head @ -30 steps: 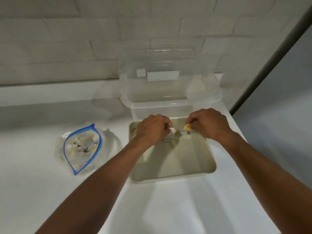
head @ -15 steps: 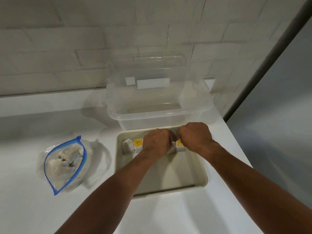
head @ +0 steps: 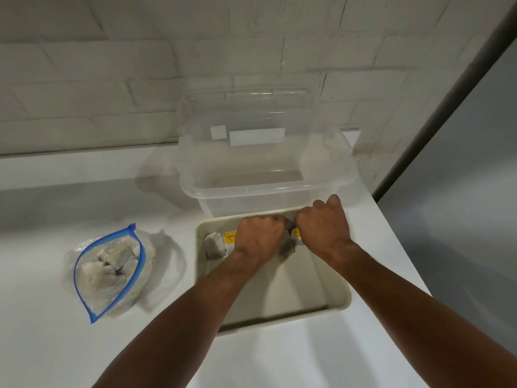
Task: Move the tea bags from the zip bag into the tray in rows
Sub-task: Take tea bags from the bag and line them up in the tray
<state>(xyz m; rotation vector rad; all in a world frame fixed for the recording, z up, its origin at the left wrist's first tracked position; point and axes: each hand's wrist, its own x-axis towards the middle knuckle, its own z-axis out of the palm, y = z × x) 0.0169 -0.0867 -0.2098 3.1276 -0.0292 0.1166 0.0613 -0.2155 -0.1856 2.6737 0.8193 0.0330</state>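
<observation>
Two bare arms are reaching out over a white counter (head: 56, 345). They are crossing the near edge of a cream tray (head: 345, 302) that is sitting on the counter. Both hands are hanging over the far end of the tray, close together, knuckles up. The left hand (head: 258, 239) is curling its fingers down, and the right hand (head: 321, 229) is curling its fingers too. A tea bag (head: 286, 246) is peeking out between the two hands, low in the tray. A yellow tag (head: 295, 233) is showing right by the right hand. The fingertips are hiding under the hands, so I cannot tell if either hand is holding that bag or only touching it.

A second tea bag (head: 214, 245) is lying in the far left corner of the tray, just beside the left hand, with another yellow tag (head: 230, 238) next to it.

Off to the left, well apart from the tray, a zip bag (head: 134, 278) with a blue edge is lying open on the counter. More tea bags (head: 95, 273) are sitting inside it.

Just behind the tray a clear box (head: 265, 189) is standing, and a white brick wall (head: 112, 93) is rising behind it.
</observation>
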